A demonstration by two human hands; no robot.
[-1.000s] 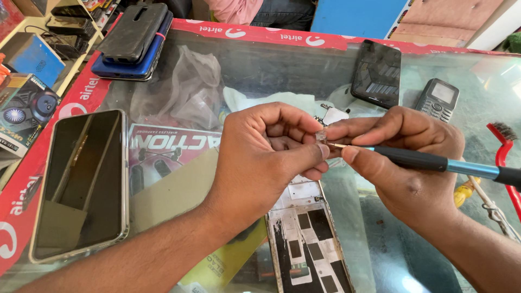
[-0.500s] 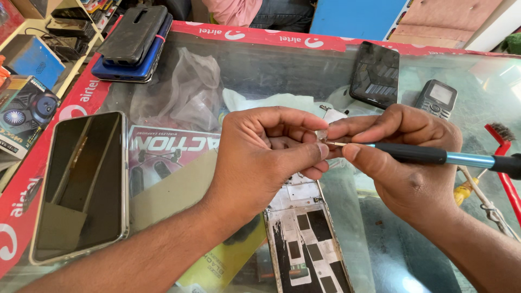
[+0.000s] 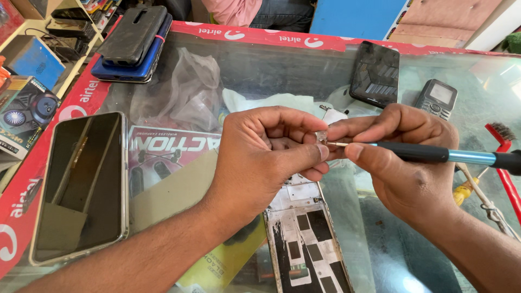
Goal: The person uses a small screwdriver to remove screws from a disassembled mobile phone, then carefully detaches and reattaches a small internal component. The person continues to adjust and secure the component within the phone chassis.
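Observation:
My left hand [image 3: 267, 153] pinches a tiny metal part [image 3: 321, 135] between thumb and fingertips above a glass counter [image 3: 255, 65]. My right hand [image 3: 401, 163] grips a screwdriver [image 3: 434, 154] with a black and blue handle, its thin tip touching the small part. Directly below both hands lies an opened phone frame [image 3: 306, 241] with bare inner panels. Most of the small part is hidden by my fingers.
A large phone in a clear case [image 3: 81, 184] lies at the left. Stacked phones [image 3: 133, 43] sit at the back left beside a crumpled plastic bag [image 3: 187, 92]. A black phone [image 3: 375, 73], a small keypad phone [image 3: 437, 99] and a red brush [image 3: 504, 163] are at the right.
Both hands have stayed together with only slight shifts. The screwdriver tip remains at the small part.

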